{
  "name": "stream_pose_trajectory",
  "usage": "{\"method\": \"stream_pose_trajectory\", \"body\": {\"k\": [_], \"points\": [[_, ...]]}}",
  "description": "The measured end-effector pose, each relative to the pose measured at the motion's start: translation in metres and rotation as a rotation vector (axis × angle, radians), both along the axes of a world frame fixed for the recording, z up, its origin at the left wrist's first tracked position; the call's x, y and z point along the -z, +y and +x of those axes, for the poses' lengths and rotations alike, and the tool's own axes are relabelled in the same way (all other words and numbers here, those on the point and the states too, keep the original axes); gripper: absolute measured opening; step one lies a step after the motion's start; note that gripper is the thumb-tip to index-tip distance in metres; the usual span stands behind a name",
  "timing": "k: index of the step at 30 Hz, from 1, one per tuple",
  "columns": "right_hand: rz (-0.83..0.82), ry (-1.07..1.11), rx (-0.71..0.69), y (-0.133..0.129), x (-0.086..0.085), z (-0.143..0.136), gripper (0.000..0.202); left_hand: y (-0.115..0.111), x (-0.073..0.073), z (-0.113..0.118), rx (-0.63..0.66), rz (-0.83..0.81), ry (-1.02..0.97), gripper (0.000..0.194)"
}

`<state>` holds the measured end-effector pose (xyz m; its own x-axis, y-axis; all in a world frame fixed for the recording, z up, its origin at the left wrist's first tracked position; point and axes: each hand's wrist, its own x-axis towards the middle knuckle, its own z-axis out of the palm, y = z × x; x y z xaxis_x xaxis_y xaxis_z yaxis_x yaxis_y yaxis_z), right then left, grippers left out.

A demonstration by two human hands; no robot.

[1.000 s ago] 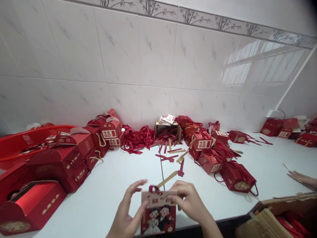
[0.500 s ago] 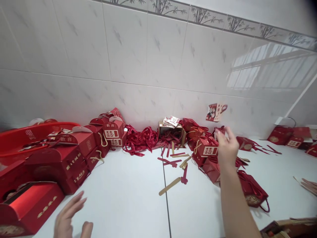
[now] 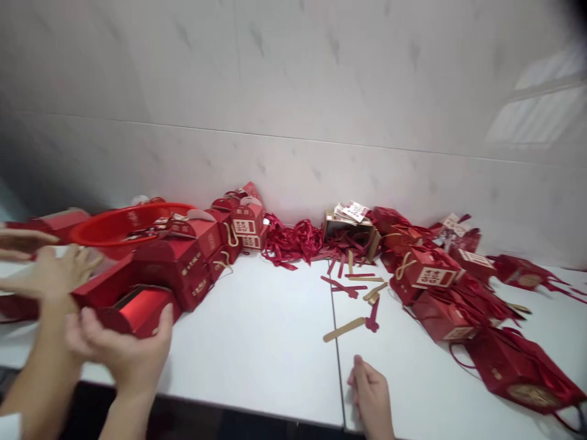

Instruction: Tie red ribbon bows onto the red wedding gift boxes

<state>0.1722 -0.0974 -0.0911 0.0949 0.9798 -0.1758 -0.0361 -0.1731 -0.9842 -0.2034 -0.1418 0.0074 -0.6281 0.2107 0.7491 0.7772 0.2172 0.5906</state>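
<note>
My left hand [image 3: 123, 345] is wrapped round the near end of a red gift box [image 3: 145, 310], thumb on its right side and fingers on its left. This box has a shiny red top and sits against a larger red box [image 3: 169, 263] with gold lettering. My right hand [image 3: 372, 394] is over the table's near part, fingers curled in with the thumb along them, and nothing shows in it. Closest to it lie a gold paper strip [image 3: 343, 330] and a dark red strip with a flower-shaped end [image 3: 373, 316].
Another person's hands [image 3: 59, 269] reach in from the left beside my left hand. Behind the boxes stands a red plastic basket [image 3: 132, 214]. Red ribbons [image 3: 296, 238] and an open carton [image 3: 351, 219] lie along the wall. Finished-looking red boxes [image 3: 431, 269] crowd the right side.
My view has turned left and down. The small printed box that was in the air now rests among the right-hand boxes. My right hand has come back near; my left hand has closed on a gift box.
</note>
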Motion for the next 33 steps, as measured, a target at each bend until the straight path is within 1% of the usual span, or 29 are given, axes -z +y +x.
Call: {"method": "stream_pose_trajectory", "body": {"k": [1, 3, 7, 10, 13, 15, 17, 19, 20, 22, 23, 24, 26, 27, 29, 30, 32, 33], "points": [[-0.029, 0.001, -0.001, 0.000, -0.002, 0.002, 0.063, 0.004, -0.003, -0.001, -0.078, -0.007, 0.118, 0.109], [-0.038, -0.006, -0.013, -0.001, -0.003, 0.005, 0.064, 0.008, -0.008, -0.001, -0.124, -0.023, 0.225, 0.102], [0.063, -0.001, -0.058, -0.006, -0.001, 0.006, 0.065, 0.010, -0.010, 0.001, -0.136, -0.126, 0.169, 0.096], [0.117, -0.023, -0.113, -0.006, 0.003, 0.007, 0.067, 0.007, -0.009, 0.002, -0.216, -0.199, 0.137, 0.088], [0.141, -0.069, -0.164, -0.002, 0.007, 0.009, 0.069, 0.002, -0.006, -0.004, -0.259, -0.194, 0.141, 0.084], [0.141, -0.090, -0.194, 0.000, 0.009, 0.009, 0.069, -0.001, -0.003, -0.015, -0.243, -0.175, 0.144, 0.080], [0.147, -0.096, -0.200, 0.000, 0.007, 0.008, 0.068, -0.004, -0.001, -0.032, -0.205, -0.182, 0.130, 0.065], [0.165, -0.083, -0.157, -0.002, 0.003, 0.005, 0.065, -0.008, 0.001, -0.051, -0.128, -0.216, 0.102, 0.045], [0.177, -0.068, -0.128, -0.004, 0.001, 0.004, 0.064, -0.010, 0.002, -0.058, -0.090, -0.219, 0.084, 0.039], [0.202, -0.034, -0.093, -0.007, -0.003, 0.001, 0.062, -0.015, 0.002, -0.065, -0.003, -0.225, 0.049, 0.035], [0.217, -0.020, -0.091, -0.008, -0.005, 0.000, 0.060, -0.018, 0.002, -0.062, 0.032, -0.228, 0.034, 0.035], [0.232, -0.010, -0.102, -0.009, -0.006, -0.001, 0.059, -0.021, 0.002, -0.055, 0.068, -0.223, 0.012, 0.035], [0.250, 0.000, -0.139, -0.008, -0.009, -0.001, 0.057, -0.025, 0.003, -0.030, 0.179, -0.203, -0.073, 0.036], [0.248, 0.002, -0.157, -0.008, -0.009, -0.001, 0.056, -0.026, 0.003, -0.013, 0.223, -0.159, -0.144, 0.034], [0.228, -0.001, -0.178, -0.006, -0.011, 0.000, 0.052, -0.025, 0.005, 0.026, 0.391, -0.174, -0.254, 0.034], [0.219, -0.006, -0.176, -0.005, -0.012, 0.001, 0.050, -0.022, 0.008, 0.046, 0.461, -0.165, -0.277, 0.033], [0.213, -0.024, -0.172, -0.004, -0.014, 0.002, 0.045, -0.012, 0.014, 0.083, 0.621, -0.214, -0.242, 0.035], [0.218, -0.037, -0.176, -0.004, -0.015, 0.002, 0.043, -0.005, 0.017, 0.099, 0.734, -0.249, -0.195, 0.038]]}}
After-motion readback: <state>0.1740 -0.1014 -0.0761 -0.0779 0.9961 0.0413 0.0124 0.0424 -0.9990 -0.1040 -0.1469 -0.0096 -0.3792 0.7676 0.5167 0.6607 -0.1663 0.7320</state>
